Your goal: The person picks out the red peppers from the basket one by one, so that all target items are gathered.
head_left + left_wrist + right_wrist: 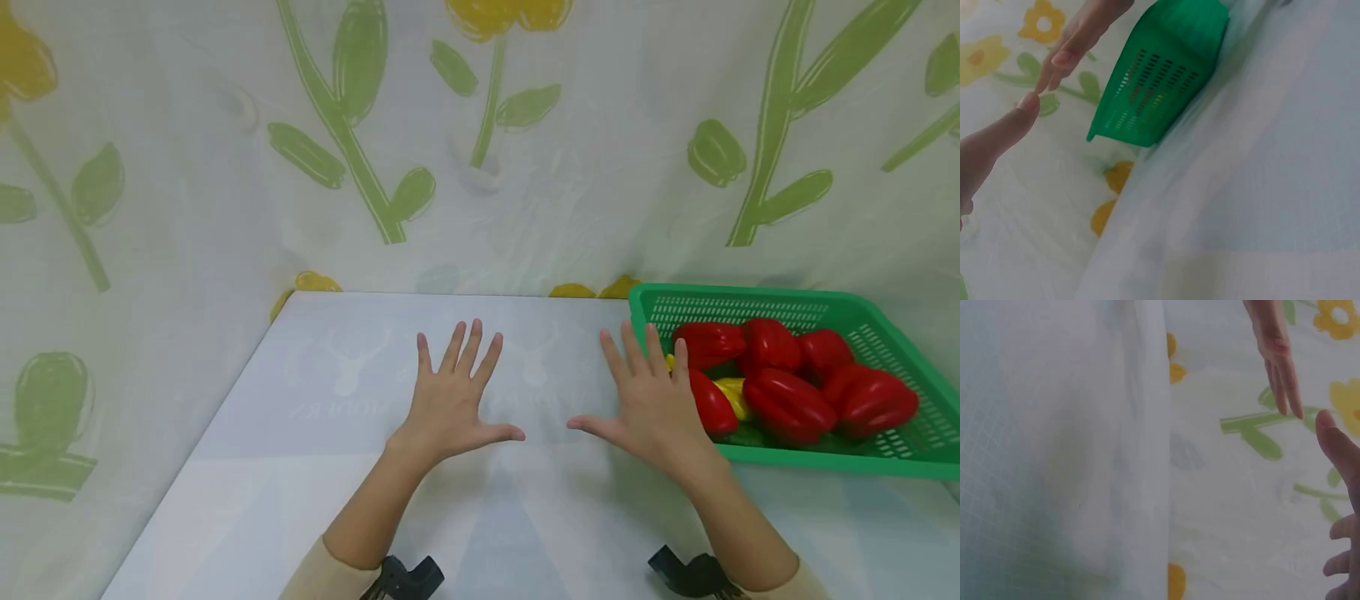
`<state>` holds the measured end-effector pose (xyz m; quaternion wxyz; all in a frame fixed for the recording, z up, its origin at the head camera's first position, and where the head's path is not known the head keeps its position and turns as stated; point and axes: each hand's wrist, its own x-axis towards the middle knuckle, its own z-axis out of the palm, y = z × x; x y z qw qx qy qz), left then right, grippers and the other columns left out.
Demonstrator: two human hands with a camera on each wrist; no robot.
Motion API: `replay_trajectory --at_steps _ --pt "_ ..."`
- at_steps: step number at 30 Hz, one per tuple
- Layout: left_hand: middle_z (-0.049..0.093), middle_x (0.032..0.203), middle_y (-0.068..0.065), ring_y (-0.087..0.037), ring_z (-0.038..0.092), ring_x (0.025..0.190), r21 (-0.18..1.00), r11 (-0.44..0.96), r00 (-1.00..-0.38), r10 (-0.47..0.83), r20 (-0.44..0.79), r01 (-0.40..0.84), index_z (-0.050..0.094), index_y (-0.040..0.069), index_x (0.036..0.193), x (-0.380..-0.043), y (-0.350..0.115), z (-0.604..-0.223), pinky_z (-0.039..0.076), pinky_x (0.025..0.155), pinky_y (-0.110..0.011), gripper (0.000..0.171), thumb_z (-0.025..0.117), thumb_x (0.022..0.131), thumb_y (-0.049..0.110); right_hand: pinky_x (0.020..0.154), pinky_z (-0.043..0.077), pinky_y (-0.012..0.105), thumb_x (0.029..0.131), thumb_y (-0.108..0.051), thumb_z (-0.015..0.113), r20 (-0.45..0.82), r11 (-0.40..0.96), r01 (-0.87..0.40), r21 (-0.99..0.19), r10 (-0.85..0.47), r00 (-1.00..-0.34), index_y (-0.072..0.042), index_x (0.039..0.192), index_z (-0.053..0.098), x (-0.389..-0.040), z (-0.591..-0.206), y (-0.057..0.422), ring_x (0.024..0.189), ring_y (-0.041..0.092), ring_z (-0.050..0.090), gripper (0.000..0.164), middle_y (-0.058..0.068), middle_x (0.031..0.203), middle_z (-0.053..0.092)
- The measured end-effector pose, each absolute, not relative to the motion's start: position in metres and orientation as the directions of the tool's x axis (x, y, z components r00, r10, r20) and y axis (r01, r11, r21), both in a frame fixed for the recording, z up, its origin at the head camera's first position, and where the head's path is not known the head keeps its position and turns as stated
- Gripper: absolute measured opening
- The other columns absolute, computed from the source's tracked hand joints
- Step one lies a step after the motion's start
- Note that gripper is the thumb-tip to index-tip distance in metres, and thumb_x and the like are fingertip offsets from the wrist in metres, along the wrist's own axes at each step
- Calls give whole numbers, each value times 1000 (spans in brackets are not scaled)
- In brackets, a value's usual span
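Both hands hover above a white table, palms down with fingers spread, and neither holds anything. My left hand is over the middle of the table. To its right, my right hand is held just left of a green basket, its fingers overlapping the basket's near left corner in the head view. Inside the basket lie several red bell peppers and something yellow, partly hidden among them. The left wrist view shows the slotted side of the basket. A thumb appears in the right wrist view.
The white table reaches back to a hanging cloth printed with green stems and yellow flowers, which also runs down the left side. Black wrist mounts are strapped at both forearms.
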<state>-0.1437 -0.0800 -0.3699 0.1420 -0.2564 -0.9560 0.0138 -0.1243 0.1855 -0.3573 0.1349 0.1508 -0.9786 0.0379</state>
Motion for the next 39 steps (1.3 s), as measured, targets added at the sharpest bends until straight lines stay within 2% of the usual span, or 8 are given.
replay_trajectory --at_steps 6,13,21,28,39 --pt "3 159 -12 -31 7 146 -142 852 -809 523 268 504 10 18 153 -149 -70 -367 3 107 -70 116 44 67 88 109 0 68 67 -69 68 303 950 -308 -46 -281 -911 -5 148 28 -124 -355 193 140 49 11 111 25 151 25" --pt "0 159 -11 -30 4 146 -141 829 -786 559 265 541 6 19 153 -157 -53 -363 2 107 -70 116 43 68 87 108 -6 66 67 -69 68 298 957 -283 -58 -254 -920 -6 149 26 -123 -350 210 142 47 4 112 26 153 20" --pt "-7 158 -10 -28 -2 146 -139 819 -792 574 208 557 -1 20 153 -161 -38 -361 -1 108 -69 115 42 69 87 109 -6 66 68 -70 66 317 960 -276 -41 -249 -915 -6 149 25 -118 -348 226 140 49 9 111 26 152 21" --pt "-4 159 -10 -28 1 146 -179 795 -770 606 200 579 -2 21 153 -165 -22 -361 1 108 -69 115 39 69 88 107 -9 66 68 -69 66 307 970 -243 -33 -221 -926 -7 150 21 -115 -345 240 140 49 6 113 27 152 20" --pt "-6 159 -8 -26 -4 146 -128 801 -785 599 158 585 -6 23 152 -166 2 -358 -1 109 -68 113 38 70 88 108 -12 64 68 -71 64 311 977 -211 -5 -199 -929 -6 150 18 -110 -347 263 141 48 2 115 28 151 21"
